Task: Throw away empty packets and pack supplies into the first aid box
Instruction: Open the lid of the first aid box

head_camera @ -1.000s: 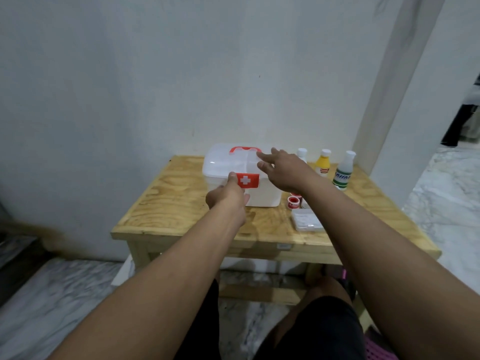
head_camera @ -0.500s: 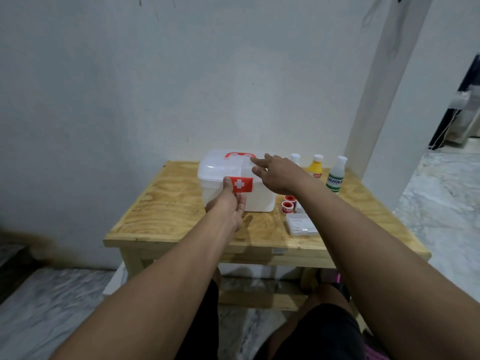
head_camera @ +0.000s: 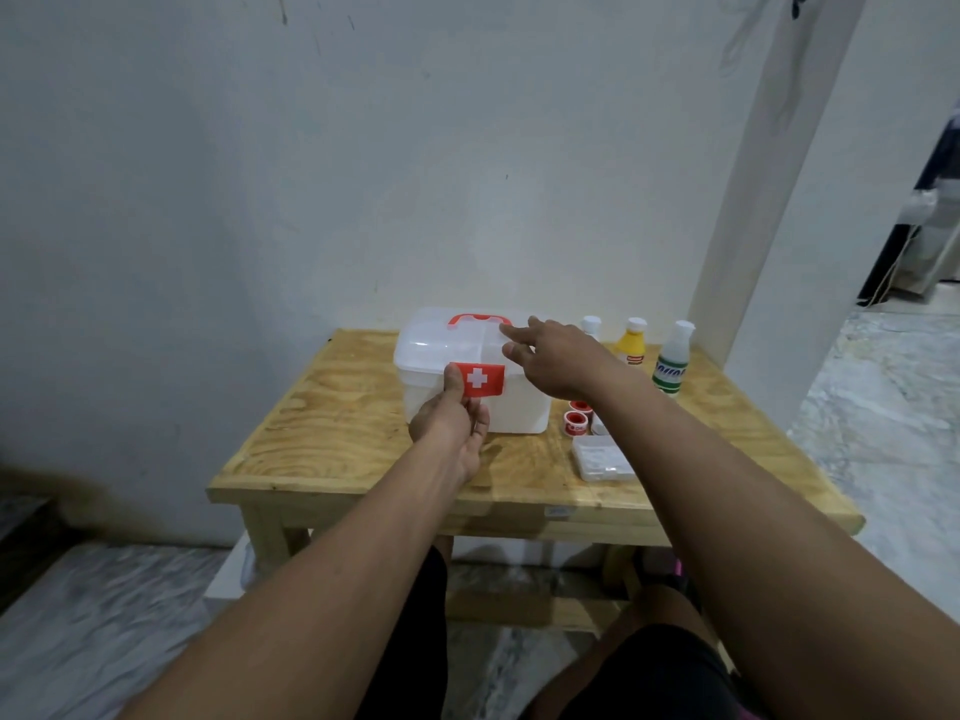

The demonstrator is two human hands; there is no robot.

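Observation:
A white translucent first aid box (head_camera: 431,356) with a red handle stands shut on the wooden table (head_camera: 343,407). My left hand (head_camera: 449,426) pinches its red latch (head_camera: 480,379) with the white cross, thumb on the latch's left edge. My right hand (head_camera: 558,358) rests open on the lid's right side, fingers spread. Right of the box lie two red-and-white tape rolls (head_camera: 575,420) and a flat white packet (head_camera: 602,459). Behind stand a white bottle (head_camera: 591,327), a yellow bottle (head_camera: 631,343) and a green-labelled bottle (head_camera: 672,363).
The table stands against a white wall, with a white pillar (head_camera: 779,200) at its right rear. Marble floor (head_camera: 883,407) lies around it. My knees in dark shorts (head_camera: 660,667) are just below the table's front edge.
The camera has tilted up, so the table sits lower in view. My left hand now pinches the red latch from below. My right hand stays on the lid.

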